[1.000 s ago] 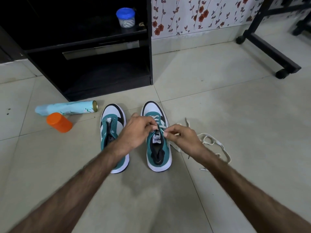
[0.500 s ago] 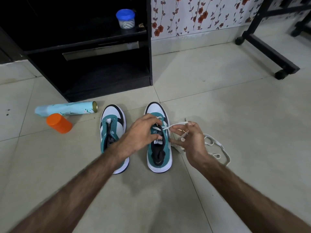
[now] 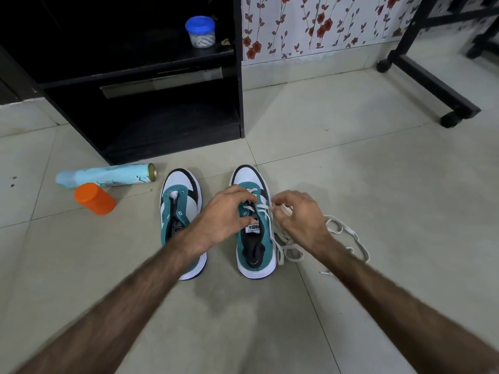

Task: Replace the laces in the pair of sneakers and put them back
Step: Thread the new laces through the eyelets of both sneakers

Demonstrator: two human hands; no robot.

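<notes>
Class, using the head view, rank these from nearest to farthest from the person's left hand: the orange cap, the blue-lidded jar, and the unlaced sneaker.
From the left hand:
1. Unlaced sneaker, just to its left on the floor.
2. Orange cap, farther left, beside the spray can.
3. Blue-lidded jar, up on the black shelf at the back.

Bare tiled floor [image 3: 351, 171] lies open at right and bottom of frame; a lying spray can [image 3: 108, 175] and orange cap [image 3: 95, 198] crowd the left, black cabinet [image 3: 167, 117] blocks upper left
</notes>
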